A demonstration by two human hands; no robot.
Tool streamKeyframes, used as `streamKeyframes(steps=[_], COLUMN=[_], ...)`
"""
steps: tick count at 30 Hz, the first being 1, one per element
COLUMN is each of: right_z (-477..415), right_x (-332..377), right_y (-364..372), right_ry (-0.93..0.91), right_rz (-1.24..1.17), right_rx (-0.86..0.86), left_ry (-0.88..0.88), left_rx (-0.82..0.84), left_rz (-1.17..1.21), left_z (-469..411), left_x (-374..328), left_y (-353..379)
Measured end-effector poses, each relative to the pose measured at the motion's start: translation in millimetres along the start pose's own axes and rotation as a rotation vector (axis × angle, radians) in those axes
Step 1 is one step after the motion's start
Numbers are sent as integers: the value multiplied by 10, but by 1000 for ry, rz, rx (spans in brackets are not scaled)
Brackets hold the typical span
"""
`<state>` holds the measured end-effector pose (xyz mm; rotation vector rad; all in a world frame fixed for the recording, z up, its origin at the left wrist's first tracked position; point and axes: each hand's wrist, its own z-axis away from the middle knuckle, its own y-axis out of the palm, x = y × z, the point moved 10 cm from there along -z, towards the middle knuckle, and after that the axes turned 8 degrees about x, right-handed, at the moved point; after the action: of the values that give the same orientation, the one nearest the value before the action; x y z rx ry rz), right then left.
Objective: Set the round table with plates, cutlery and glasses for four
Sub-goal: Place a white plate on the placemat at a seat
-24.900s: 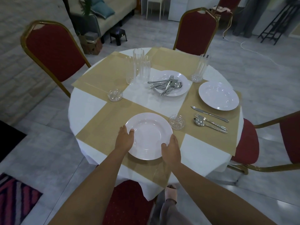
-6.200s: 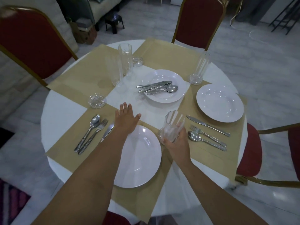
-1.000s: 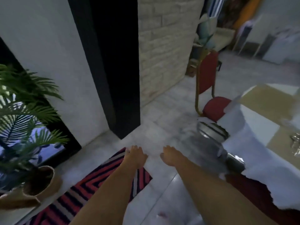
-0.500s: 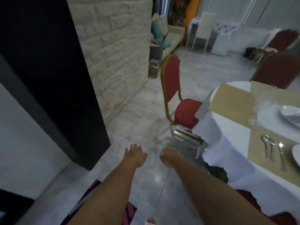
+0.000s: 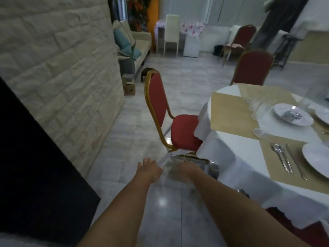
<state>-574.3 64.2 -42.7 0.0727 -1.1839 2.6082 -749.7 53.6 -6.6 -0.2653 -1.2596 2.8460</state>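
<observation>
Motion blur softens much of the view. The right hand (image 5: 188, 169) is smeared against a shiny chair base behind it, so I cannot tell whether its fingers are curled or straight. The tall glasses (image 5: 258, 107) on the tabletop (image 5: 236, 150) show only as a pale streak, and their count is unclear. The near plate (image 5: 316, 157) is cut off by the frame's 3 o'clock edge. A sliver of another plate (image 5: 323, 114) beyond it is cut off the same way. The cutlery heaped in the centre plate (image 5: 279, 111) is too blurred to sort into pieces.

The left hand (image 5: 149, 171) has its fingers (image 5: 145, 160) straight and slightly spread, holding nothing. Both hands are off the tabletop, out over the grey floor tiles. Everything laid on the table lies toward 2 and 3 o'clock from them, well apart.

Nearest to the hands is the cutlery on a tan placemat (image 5: 272, 161), just at 9 o'clock of the near plate. It is a spoon (image 5: 277, 150), a second piece tight against it that I cannot name, and a knife (image 5: 296, 164), all lying parallel. A small cut-glass dish (image 5: 260, 132) stands on the white cloth between this placemat and a bare placemat (image 5: 229, 111) farther off.

The plates are white and glossy, and the cloth is white with a scalloped hem. A red chair (image 5: 156, 104) with a gold frame stands against the table, at 12 o'clock from the hands.
</observation>
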Motion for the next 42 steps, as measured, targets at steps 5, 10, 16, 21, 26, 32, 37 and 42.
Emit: streamKeyframes(steps=[5, 10, 16, 21, 26, 32, 37, 42], right_z=[-57, -237, -314, -545, -712, -801, -806, -756], right_x=[96, -113, -552, -1047, -1656, -2435, -3025, -3598], right_y=[-366, -627, -891, -1112, -1444, -1817, -1986, -2145], right_ry=[44, 111, 204, 283, 314, 393, 457, 547], right_rz=[-114, -237, -294, -340, -364, -386, -419, -514], right_rx=[-40, -58, -126, -108, -161, -172, -193, -218], left_ry=[108, 202, 298, 358, 436, 545, 616, 686], left_rx=[10, 6, -15, 0, 26, 45, 55, 63], left_rz=[-115, -200, -241, -290, -305, -387, -434, -482], left_z=[-418, -687, -1069, -1384, -1706, -2067, -2231, -2347], left_x=[-59, -300, -786, -1327, -2064, -3181, -3855, -4473], left_y=[-437, -721, -991, -1193, -1414, -1606, -1583, -1618])
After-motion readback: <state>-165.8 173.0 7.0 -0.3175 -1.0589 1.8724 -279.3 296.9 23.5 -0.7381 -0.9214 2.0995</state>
